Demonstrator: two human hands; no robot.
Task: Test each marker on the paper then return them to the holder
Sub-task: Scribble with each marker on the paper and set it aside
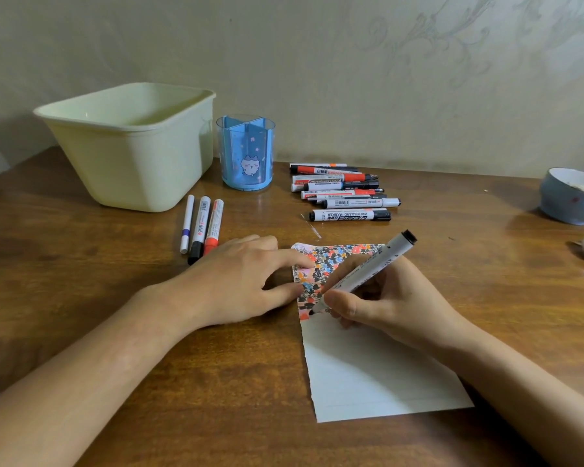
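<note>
The left hand (236, 281) pressed flat fingers on the paper (368, 365) to steady it; the right hand (381, 298) pinched a marker (368, 271), scribbling.

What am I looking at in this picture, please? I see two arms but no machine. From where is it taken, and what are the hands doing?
There is no machine here. A person wears a camera on the head, so the single picture looks forward and down at their own arms. The right hand holds a black marker in a writing grip, its tip on the paper, whose top part is already full of coloured test marks. The left hand presses the paper's edge with straight fingers. On the wooden table stand a blue holder, which looks empty, and a cream tub. Three markers lie near the holder, and a larger pile of markers lies to its right. A bowl sits at the far right.
</note>
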